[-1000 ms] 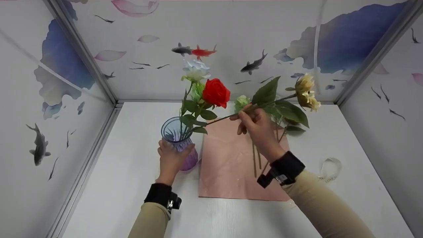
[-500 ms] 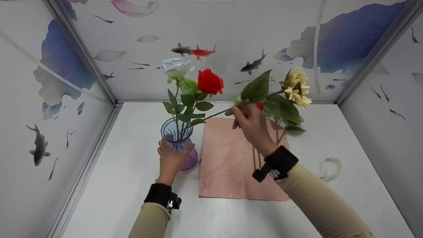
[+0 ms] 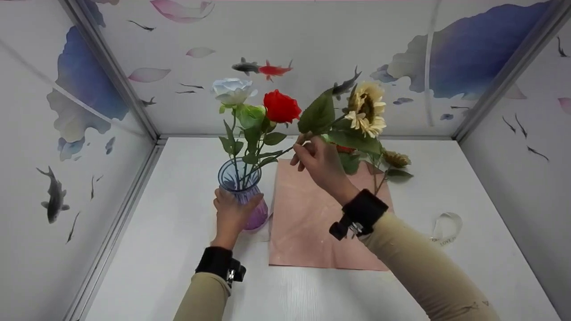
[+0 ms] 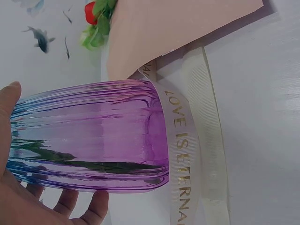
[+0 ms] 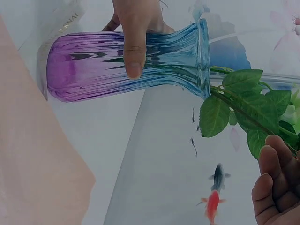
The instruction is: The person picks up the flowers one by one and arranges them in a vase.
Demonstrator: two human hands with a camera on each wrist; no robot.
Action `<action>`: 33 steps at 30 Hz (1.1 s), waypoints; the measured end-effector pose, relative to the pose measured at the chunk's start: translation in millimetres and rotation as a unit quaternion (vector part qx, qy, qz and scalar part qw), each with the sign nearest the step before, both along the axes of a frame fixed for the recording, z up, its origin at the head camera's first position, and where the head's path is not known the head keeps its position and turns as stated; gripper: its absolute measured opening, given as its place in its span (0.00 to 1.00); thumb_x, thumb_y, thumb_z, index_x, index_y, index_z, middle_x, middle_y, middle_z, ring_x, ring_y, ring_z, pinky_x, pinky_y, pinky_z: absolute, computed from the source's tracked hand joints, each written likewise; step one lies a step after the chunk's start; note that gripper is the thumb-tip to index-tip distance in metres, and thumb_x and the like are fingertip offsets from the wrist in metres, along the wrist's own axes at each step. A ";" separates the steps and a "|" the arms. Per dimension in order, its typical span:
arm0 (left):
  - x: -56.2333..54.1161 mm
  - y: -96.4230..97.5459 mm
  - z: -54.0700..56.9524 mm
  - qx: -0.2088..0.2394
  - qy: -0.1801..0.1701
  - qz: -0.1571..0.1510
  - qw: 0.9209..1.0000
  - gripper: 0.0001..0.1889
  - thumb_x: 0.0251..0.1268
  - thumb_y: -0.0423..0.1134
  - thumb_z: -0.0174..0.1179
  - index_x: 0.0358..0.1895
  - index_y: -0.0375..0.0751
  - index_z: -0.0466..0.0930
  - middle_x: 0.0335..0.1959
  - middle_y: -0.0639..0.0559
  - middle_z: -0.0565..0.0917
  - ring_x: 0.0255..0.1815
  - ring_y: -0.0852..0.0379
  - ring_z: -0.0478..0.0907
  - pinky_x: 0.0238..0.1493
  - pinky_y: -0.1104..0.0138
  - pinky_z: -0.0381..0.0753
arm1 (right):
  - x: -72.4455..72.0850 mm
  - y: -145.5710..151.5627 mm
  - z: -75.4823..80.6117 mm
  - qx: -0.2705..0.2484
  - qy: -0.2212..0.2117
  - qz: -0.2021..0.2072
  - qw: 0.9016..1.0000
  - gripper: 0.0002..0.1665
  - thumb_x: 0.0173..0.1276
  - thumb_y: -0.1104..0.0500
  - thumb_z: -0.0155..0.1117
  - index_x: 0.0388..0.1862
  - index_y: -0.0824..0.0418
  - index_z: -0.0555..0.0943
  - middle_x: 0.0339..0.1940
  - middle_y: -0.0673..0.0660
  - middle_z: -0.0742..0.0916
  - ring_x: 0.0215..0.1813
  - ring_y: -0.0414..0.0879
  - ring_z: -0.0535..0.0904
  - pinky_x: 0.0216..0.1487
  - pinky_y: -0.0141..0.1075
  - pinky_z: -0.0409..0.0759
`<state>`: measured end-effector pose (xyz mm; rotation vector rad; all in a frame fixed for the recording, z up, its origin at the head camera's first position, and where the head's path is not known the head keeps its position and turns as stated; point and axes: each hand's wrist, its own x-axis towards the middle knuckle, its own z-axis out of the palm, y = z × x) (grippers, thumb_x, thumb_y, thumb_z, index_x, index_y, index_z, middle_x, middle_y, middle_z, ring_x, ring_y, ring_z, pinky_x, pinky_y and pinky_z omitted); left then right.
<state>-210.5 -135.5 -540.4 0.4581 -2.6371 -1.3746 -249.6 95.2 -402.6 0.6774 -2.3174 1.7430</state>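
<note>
My left hand grips the neck of a blue-to-purple glass vase, thumb on one side and fingers on the other. Standing in the vase are a pale blue-white flower, a green flower and a red rose. To the right of the vase, my right hand pinches the stem of a cream sunflower with large green leaves. That stem slants down left into the vase mouth, and its lower end is hidden among the other stems and leaves.
Pink wrapping paper lies right of the vase, with more flowers at its far end. A cream ribbon with gold lettering passes by the vase base. A loop of ribbon lies at the right. Printed walls enclose the table.
My right hand has moved left toward the vase, bringing the sunflower with it. The flowers in the vase have shifted left and stand more upright. My left hand has stayed on the vase.
</note>
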 end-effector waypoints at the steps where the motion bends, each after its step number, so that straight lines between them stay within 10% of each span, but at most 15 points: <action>1: -0.3 0.2 0.4 -0.003 -0.001 -0.001 1.000 0.63 0.55 0.63 0.71 0.78 0.28 0.41 0.70 0.31 0.56 0.71 0.33 0.59 0.65 0.39 0.72 | -0.4 -1.4 0.7 0.001 -0.003 0.003 1.000 0.08 0.79 0.60 0.59 0.48 0.64 0.76 0.26 0.61 0.88 0.26 0.51 0.83 0.32 0.35 0.83; 33: 2.4 0.6 2.3 -0.004 0.006 -0.007 1.000 0.61 0.58 0.62 0.71 0.79 0.31 0.41 0.71 0.32 0.56 0.71 0.34 0.58 0.66 0.39 0.71 | 6.5 -33.7 -19.0 0.101 -0.094 0.053 0.989 0.14 0.81 0.52 0.55 0.52 0.62 0.78 0.22 0.53 0.84 0.27 0.49 0.80 0.29 0.36 0.67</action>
